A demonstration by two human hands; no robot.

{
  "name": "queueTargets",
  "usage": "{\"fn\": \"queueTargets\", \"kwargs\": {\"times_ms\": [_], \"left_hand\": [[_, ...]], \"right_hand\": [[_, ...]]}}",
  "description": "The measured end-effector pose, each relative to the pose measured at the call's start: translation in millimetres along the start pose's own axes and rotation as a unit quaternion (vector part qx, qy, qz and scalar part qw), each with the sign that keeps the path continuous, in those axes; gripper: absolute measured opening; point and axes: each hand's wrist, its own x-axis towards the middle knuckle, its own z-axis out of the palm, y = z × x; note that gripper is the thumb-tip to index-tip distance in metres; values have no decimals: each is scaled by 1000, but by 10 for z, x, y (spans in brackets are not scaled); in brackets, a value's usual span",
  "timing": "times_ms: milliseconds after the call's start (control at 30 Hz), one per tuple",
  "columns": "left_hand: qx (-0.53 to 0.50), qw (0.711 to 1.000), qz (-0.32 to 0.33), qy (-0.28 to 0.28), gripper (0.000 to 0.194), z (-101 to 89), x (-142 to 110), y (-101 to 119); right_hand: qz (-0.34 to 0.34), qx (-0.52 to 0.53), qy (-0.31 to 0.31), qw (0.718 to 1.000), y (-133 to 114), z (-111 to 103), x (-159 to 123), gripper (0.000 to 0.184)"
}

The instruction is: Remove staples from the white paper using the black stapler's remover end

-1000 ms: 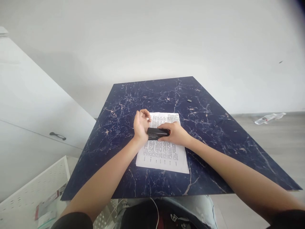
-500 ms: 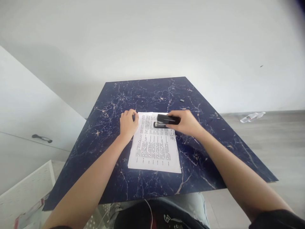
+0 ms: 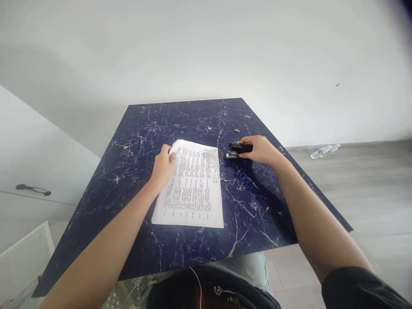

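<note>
Printed sheets of paper (image 3: 191, 184) lie on the dark blue marbled table (image 3: 257, 206), their far left corner lifted a little. My left hand (image 3: 164, 165) pinches that left edge, thumb on top and fingers behind it. To the right of the sheets, my right hand (image 3: 260, 150) is closed around a black stapler (image 3: 240, 149), whose jaws point left and stand apart. The stapler is at or just over the tabletop; I cannot tell whether it touches. My right palm hides its rear end.
A small dark strip (image 3: 237, 130) lies beyond the stapler. The table's far edge is close to a white wall (image 3: 193, 51). A clear plastic item (image 3: 325, 151) is on the floor at right. A white cabinet with a dark handle (image 3: 34, 189) stands at left.
My right hand has carried the stapler off the sheets to the right. My left hand now grips the sheets' left edge and has raised the far corner. The view has shifted slightly.
</note>
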Motion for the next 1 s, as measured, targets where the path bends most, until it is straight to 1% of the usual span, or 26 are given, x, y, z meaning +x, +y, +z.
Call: {"fn": "queueTargets", "kwargs": {"times_ms": [67,167,267,333,400,633,833,1000], "left_hand": [[-49,999,-16,15,10,-28,34,-54],[-149,988,-32,15,12,-57,64,-114],[-240,970,-43,15,14,-63,64,-125],[-272,960,-54,22,15,-59,57,-110],[-296,952,-66,33,16,-53,51,-93],[-335,936,-93,49,19,-7,42,-75],[-319,942,-99,47,21,-1,33,-68],[-303,946,-101,55,18,-5,25,-57]], "right_hand": [[-5,-5,-11,1000,14,6,-2,29],[-49,23,-31,998,-25,33,-8,34],[-68,28,-15,997,-124,106,-13,37],[-73,23,2,997,-199,166,-17,37],[-85,31,3,996,-264,216,-27,36],[-88,83,-17,993,-442,248,-79,34],[-76,103,-33,991,-585,290,-111,31],[-52,106,-6,993,-580,289,-121,33]]}}
